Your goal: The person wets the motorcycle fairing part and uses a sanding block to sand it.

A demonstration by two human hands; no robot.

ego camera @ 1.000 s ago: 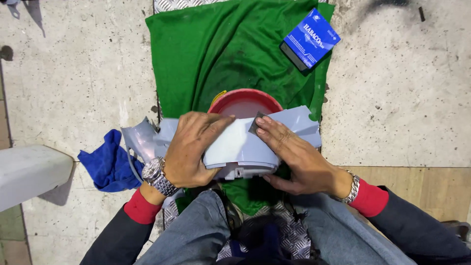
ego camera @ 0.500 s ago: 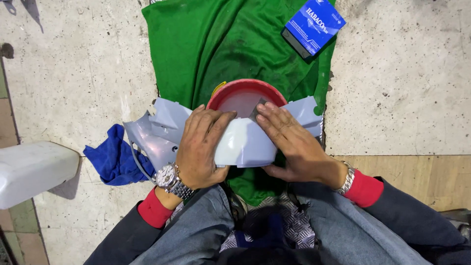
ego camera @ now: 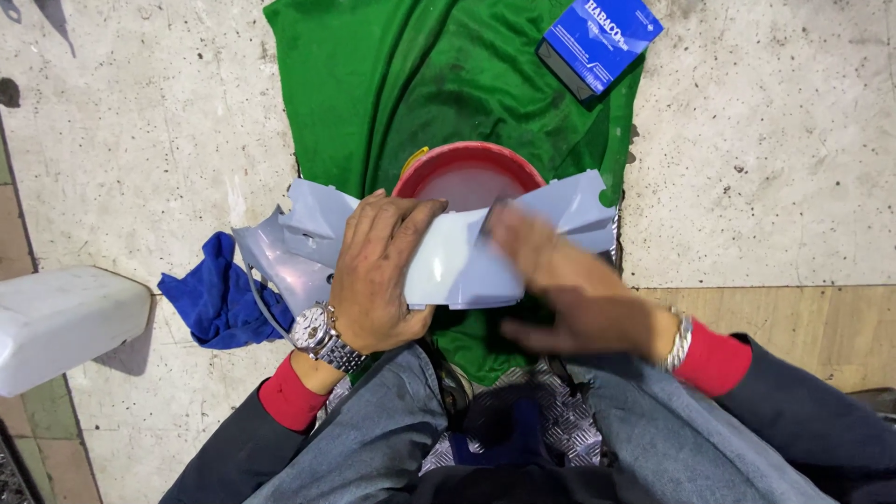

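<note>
A pale grey plastic body panel (ego camera: 467, 261) lies across my lap, over a red bowl (ego camera: 467, 168) of cloudy liquid. My left hand (ego camera: 378, 275), with a metal wristwatch, grips the panel's left half, fingers spread over its top. My right hand (ego camera: 569, 294) is blurred with motion and lies flat on the panel's right part, seemingly rubbing it. Whether it holds a small dark thing against the surface is unclear. A green cloth (ego camera: 439, 84) is spread on the floor under the bowl.
A blue box (ego camera: 602, 42) rests on the green cloth's far right corner. A blue rag (ego camera: 219, 299) lies on the concrete floor at my left, beside a white plastic part (ego camera: 61, 322). My knees in jeans fill the bottom of the view.
My right hand has slid to the right and towards me across the panel, now blurred. The left hand keeps its grip. The view has shifted a little.
</note>
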